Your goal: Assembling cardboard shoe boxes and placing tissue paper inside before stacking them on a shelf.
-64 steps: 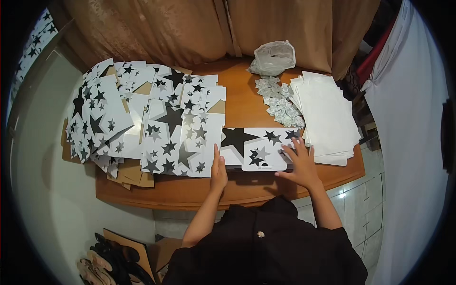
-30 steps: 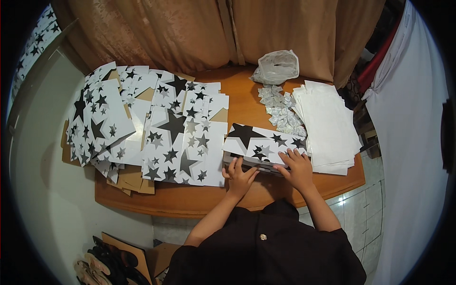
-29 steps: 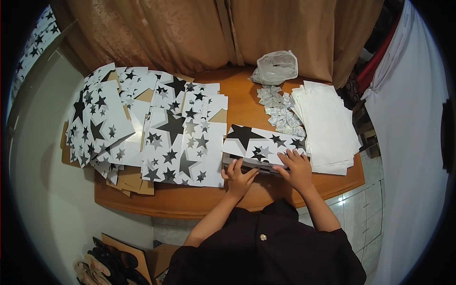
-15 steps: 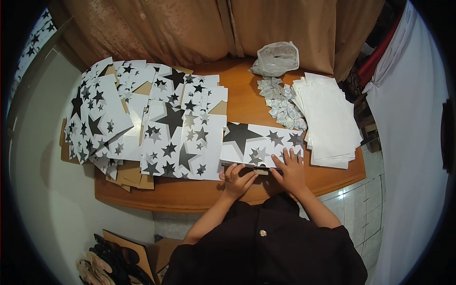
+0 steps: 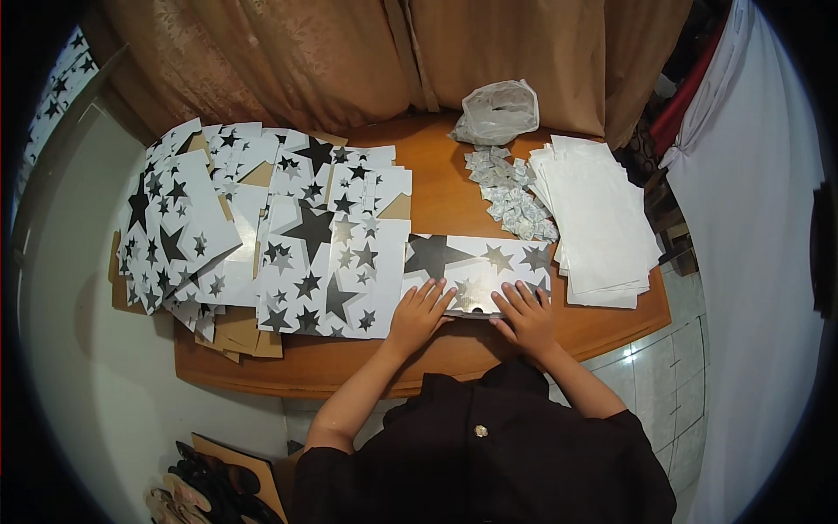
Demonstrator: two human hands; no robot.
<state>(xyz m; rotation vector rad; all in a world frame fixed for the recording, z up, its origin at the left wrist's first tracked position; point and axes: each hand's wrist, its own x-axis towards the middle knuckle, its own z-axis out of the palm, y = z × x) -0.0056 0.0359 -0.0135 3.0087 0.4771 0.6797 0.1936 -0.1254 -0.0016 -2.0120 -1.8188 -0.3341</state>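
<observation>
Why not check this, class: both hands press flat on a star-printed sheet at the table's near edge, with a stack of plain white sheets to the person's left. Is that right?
Not quite. In the head view the left hand and right hand do press flat on the star-printed sheet at the table's near edge, but the stack of plain white sheets lies to the person's right, not left.

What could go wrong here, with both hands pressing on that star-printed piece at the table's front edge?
The star-printed piece lies close to the front edge of the table, so a push from the left hand or right hand might slide it off. The overlapping star-printed sheets touch its left end and could get shoved or creased. The small packets just behind it might scatter if it shifts back.
</observation>
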